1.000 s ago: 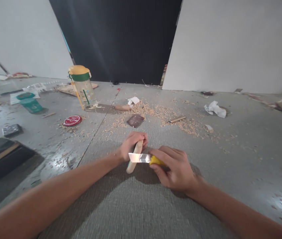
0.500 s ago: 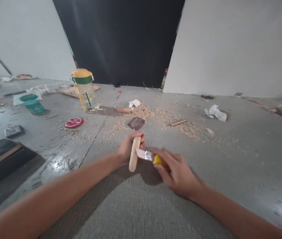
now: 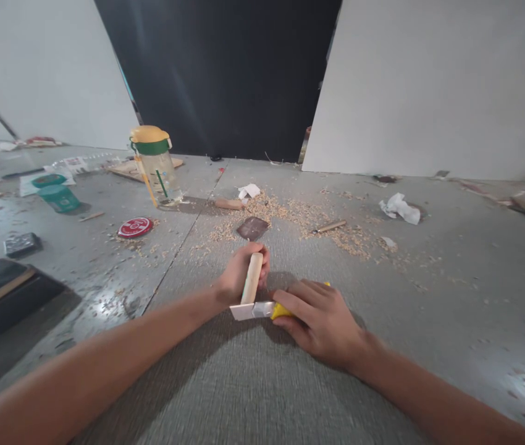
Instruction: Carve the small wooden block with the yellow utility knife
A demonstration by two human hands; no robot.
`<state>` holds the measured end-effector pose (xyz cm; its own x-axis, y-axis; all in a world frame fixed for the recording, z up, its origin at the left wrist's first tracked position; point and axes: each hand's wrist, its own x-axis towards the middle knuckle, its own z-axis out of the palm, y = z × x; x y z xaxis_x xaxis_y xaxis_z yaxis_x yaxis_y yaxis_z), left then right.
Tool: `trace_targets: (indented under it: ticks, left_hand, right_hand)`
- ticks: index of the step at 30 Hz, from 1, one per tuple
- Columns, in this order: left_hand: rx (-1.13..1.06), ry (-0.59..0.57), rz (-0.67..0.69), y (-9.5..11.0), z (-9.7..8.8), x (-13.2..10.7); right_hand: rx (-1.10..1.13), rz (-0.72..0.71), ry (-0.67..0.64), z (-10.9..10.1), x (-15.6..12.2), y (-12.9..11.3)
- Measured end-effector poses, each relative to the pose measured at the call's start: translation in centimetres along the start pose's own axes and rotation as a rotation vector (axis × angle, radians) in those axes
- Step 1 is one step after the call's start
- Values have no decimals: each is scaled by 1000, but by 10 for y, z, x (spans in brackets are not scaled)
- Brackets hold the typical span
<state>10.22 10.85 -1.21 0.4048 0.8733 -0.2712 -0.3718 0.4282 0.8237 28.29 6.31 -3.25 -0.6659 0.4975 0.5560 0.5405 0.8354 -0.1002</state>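
My left hand (image 3: 239, 275) is closed round a pale piece of wood (image 3: 252, 278) with a rounded end, held tilted above the grey floor. In my right hand (image 3: 320, 315) is a yellow utility knife (image 3: 283, 309), gripped by its handle. Its broad blade lies across the near end of the wood, pointing left; whether it cuts in or only touches I cannot tell. Just beyond my hands lies a dark brown sandpaper-like square (image 3: 253, 228). Wood shavings (image 3: 294, 213) are scattered behind it, with a thin wooden-handled carving tool (image 3: 331, 227) among them.
To the left stand a clear bottle with a yellow lid (image 3: 154, 164), a teal container (image 3: 57, 194), a red round tin (image 3: 135, 227) and a dark block (image 3: 22, 245). A black case (image 3: 3, 303) lies nearer. Crumpled tissue (image 3: 400, 208) sits on the right. White and black panels close off the back.
The knife has moved down and toward me along the wood, from its middle to its near end. My left hand keeps its hold, and the wood is tilted slightly differently.
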Motion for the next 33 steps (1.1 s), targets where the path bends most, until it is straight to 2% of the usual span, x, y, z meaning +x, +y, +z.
trace_targets:
  ticks: [7, 9, 13, 15, 21, 29, 31, 33]
  left_hand:
    - [32, 7, 48, -5, 0, -1]
    - [32, 20, 51, -4, 1, -1]
    - [30, 29, 20, 0, 3, -1]
    - [29, 40, 14, 1, 4, -1]
    - [27, 70, 27, 0, 4, -1]
    - [-43, 16, 29, 0, 2, -1]
    - [-57, 15, 36, 0, 1, -1]
    - [-57, 20, 36, -1, 1, -2]
  right_hand:
    - [-8, 234, 161, -4, 1, 17]
    - [35, 185, 137, -4, 0, 16]
    - [89, -12, 74, -3, 0, 3]
    - [75, -47, 65, -2, 0, -1]
    - [9, -24, 70, -1, -1, 0]
    - [-106, -31, 111, -2, 3, -2]
    - [-94, 8, 122, -2, 2, 3]
    - [-61, 107, 174, -1, 0, 14]
